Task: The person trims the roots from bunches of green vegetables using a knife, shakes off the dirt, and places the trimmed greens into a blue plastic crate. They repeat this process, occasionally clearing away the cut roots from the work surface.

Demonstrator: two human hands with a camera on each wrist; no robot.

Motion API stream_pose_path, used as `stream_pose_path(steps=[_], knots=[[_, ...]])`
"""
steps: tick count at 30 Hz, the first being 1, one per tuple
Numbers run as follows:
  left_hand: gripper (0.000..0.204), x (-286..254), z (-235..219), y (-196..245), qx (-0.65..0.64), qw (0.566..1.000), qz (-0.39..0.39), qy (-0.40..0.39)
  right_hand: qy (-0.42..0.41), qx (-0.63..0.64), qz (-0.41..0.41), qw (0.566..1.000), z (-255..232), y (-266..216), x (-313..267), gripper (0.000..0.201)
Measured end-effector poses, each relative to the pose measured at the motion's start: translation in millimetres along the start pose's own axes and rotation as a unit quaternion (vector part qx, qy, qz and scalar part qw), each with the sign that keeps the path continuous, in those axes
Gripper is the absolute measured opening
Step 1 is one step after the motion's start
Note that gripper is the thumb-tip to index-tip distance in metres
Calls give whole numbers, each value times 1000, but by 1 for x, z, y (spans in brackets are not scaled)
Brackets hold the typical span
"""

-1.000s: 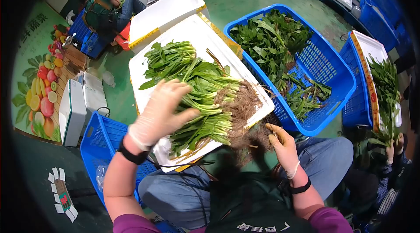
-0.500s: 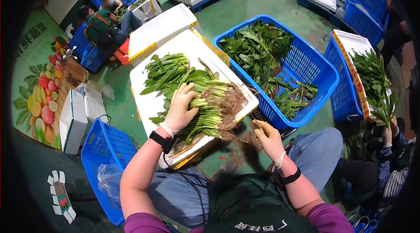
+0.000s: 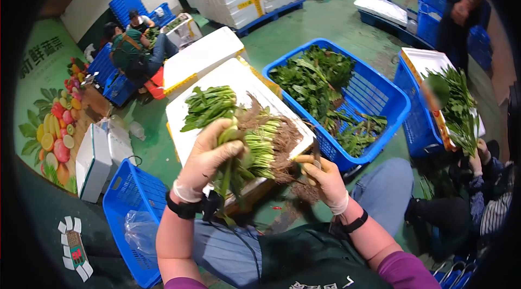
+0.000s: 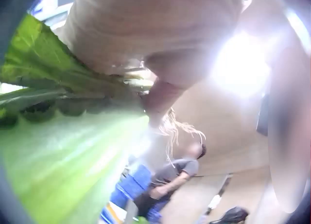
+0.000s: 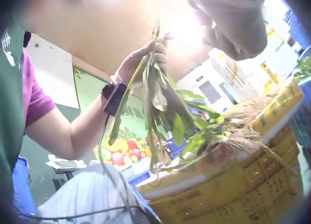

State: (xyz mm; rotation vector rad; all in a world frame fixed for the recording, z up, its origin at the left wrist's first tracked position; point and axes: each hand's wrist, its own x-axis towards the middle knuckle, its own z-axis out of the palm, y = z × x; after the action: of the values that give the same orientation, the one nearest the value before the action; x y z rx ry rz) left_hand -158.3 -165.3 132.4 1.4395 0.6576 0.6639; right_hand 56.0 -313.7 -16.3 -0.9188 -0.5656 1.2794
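Observation:
My gloved left hand [image 3: 206, 156] grips a leafy green plant [image 3: 227, 136] over the white foam box [image 3: 233, 73]. In the right wrist view its leaves [image 5: 158, 95] hang below that fist; pale roots [image 4: 175, 129] show beyond the fingers in the left wrist view. Bunches of greens [image 3: 263, 145] lie on the box, their brown roots [image 3: 286, 145] towards the right edge. Just off that edge, my gloved right hand [image 3: 328, 180] curls its fingers round a thin dark tool [image 3: 317, 151]; I cannot tell its kind.
Right of the box stands a blue basket [image 3: 399, 102] with loose greens. Another blue basket [image 3: 122, 197], holding a plastic bag [image 3: 140, 229], is at the left. A person's hands [image 3: 477, 159] hold greens at the far right. Foam boxes [image 3: 233, 4] are stacked behind.
My left hand has come down to the bunches, taken a plant and lifted it towards me. My right hand stays near the box's right edge. The head view has tilted up.

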Motion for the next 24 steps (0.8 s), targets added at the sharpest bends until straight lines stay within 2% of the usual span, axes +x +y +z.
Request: stream_pose_path(steps=[2,4,5,6,9,11,12,13,14,15,16,17,18,20,22,23,24], knots=[[41,0,25,-26,-100,988,-70,-97,-19,44,-21,999,13,-13,-6,35],[38,-6,53,-51,-154,970,-139,-123,-21,57,-37,997,16,-16,-9,36],[33,-3,61,-67,-176,962,-143,-153,-35,108,-46,992,25,-21,-14,33],[30,-3,68,-80,-187,958,-148,-157,-57,88,-42,994,17,-12,-9,31],[28,-10,75,-96,-168,959,-176,-148,14,28,1,1000,16,-2,-11,27],[28,-13,77,-95,-141,969,-162,-120,55,-25,10,998,21,-8,-15,23],[33,-12,76,-93,-140,969,-167,-117,77,-71,-22,994,10,18,-4,24],[34,-8,75,-100,-135,971,-160,-114,60,-75,-44,994,7,21,-2,25],[35,-7,71,-105,-125,973,-150,-121,80,-115,-38,989,2,34,9,26],[32,-11,76,-94,-107,975,-158,-114,41,-5,-2,999,0,35,11,29],[28,-16,78,-83,-89,977,-170,-94,55,-5,-27,998,-5,53,22,29],[29,-15,83,-80,-64,982,-147,-98,60,14,-21,998,-3,48,21,26],[32,-17,85,-78,-39,986,-132,-93,75,11,-23,997,5,31,13,26],[29,-16,83,-95,0,995,-66,-77,59,-5,-31,998,1,34,14,26],[34,-18,76,-104,12,991,-94,-95,53,-13,-25,998,-1,39,13,25],[34,-20,78,-98,11,992,-91,-92,48,-22,-20,998,-2,39,13,25],[37,-25,82,-85,65,989,-88,-102,45,-25,-20,998,-4,38,13,25]])
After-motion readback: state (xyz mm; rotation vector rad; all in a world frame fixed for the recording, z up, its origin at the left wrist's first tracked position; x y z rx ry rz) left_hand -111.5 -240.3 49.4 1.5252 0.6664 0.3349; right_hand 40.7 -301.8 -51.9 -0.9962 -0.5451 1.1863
